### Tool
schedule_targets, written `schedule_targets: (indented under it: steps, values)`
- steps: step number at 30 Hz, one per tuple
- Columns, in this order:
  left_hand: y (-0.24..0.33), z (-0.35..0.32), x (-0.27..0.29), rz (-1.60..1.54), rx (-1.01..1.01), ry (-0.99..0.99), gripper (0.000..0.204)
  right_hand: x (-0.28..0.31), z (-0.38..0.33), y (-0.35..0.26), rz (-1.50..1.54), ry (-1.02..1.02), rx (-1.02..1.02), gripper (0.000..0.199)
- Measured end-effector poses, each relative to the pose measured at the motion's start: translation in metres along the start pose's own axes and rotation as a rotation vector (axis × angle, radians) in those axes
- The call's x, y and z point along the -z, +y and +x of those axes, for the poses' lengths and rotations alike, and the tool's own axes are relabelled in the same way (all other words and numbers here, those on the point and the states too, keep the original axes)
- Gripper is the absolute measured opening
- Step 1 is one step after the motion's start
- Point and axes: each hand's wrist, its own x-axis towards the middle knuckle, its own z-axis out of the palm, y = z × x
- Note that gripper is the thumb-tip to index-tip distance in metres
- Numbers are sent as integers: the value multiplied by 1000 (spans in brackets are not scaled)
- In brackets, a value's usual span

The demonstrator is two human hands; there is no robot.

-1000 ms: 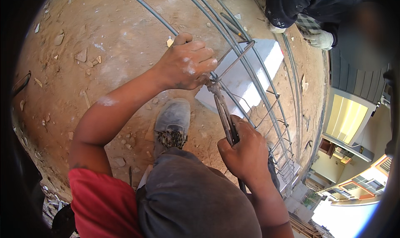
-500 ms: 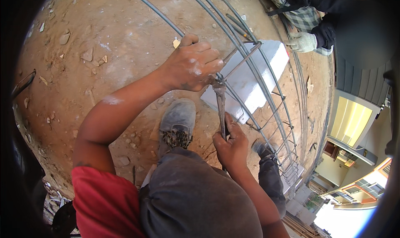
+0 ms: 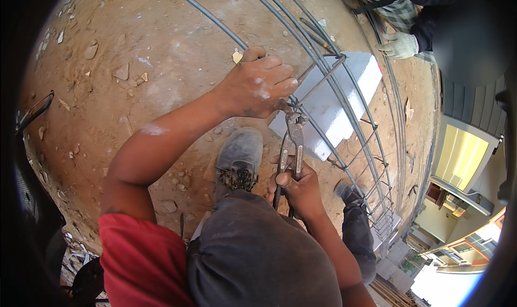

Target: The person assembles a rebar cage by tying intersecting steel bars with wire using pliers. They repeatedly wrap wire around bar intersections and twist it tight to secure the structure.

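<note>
A long steel rebar cage [image 3: 334, 86] runs from the upper middle down to the right, its bars crossed by thin stirrups. My left hand [image 3: 261, 86] is closed around the nearest long bar, beside a stirrup joint. In my right hand [image 3: 301, 191] is a pair of worn metal pincers [image 3: 297, 137], held by the handles, which stand somewhat apart. The pincers' jaws sit at the joint just below my left fingers. Any tie wire at that joint is too small to make out.
A white block [image 3: 350, 100] lies under the cage. At the upper right, a person's gloved hand [image 3: 400, 45] is near long thin bars on the ground. My shoe [image 3: 240, 153] stands on dirt scattered with stones. A bent metal rod [image 3: 36, 112] sticks up at the left.
My right hand has turned the pincers, from edge-on with handles together to flat-on with handles apart. My left hand keeps its hold on the bar. The whole view has shifted slightly.
</note>
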Motion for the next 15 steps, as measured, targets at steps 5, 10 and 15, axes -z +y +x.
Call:
schedule_targets:
  steps: [5, 10, 15]
  values:
    - [1, 0, 0, -24, 0, 3, 43, -3, -6, -9, -343, 138, -105, 57]
    - [2, -2, -2, -20, 10, 56, 43, -10, -27, -18, -1007, 489, 13, 64]
    - [3, -4, -4, -8, 19, 66, 41, 13, -56, -18, -1348, 582, 279, 73]
